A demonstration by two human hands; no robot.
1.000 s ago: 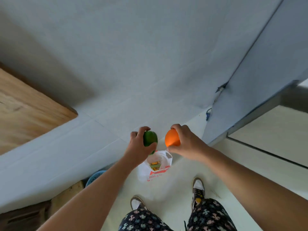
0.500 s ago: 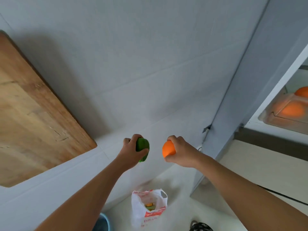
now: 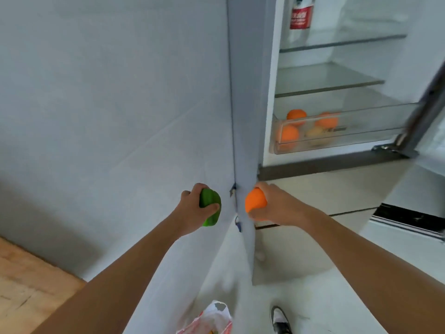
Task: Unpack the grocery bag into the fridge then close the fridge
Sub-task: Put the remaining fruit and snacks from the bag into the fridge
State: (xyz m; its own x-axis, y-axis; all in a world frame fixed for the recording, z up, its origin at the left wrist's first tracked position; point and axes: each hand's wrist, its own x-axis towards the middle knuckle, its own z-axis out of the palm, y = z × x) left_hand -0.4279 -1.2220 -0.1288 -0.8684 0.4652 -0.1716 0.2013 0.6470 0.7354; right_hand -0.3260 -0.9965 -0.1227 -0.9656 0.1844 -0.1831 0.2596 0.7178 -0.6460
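By the fridge (image 3: pixel 245 92), left hand (image 3: pixel 192 209) grips seemingly a pepper (image 3: pixel 209 198); right hand (image 3: pixel 278 203) grips an orange (image 3: pixel 254 201).

Mid-frame, the left hand (image 3: pixel 191 209) grips a green pepper (image 3: pixel 211 214) and the right hand (image 3: pixel 279 204) grips an orange (image 3: pixel 254 203). They are apart, on either side of the grey side edge of the fridge (image 3: pixel 245 92). At upper right the fridge stands open. Its clear drawer (image 3: pixel 361 138) holds 3 drawer oranges (image 3: pixel 287 135) and a paler fruit (image 3: pixel 316 133), with glass shelves (image 3: pixel 325 79) above and a red-labelled bottle (image 3: pixel 299 18) at the top. A plastic grocery bag (image 3: pixel 214 318) sits at bottom centre, and a wooden table (image 3: pixel 29 285) at lower left.
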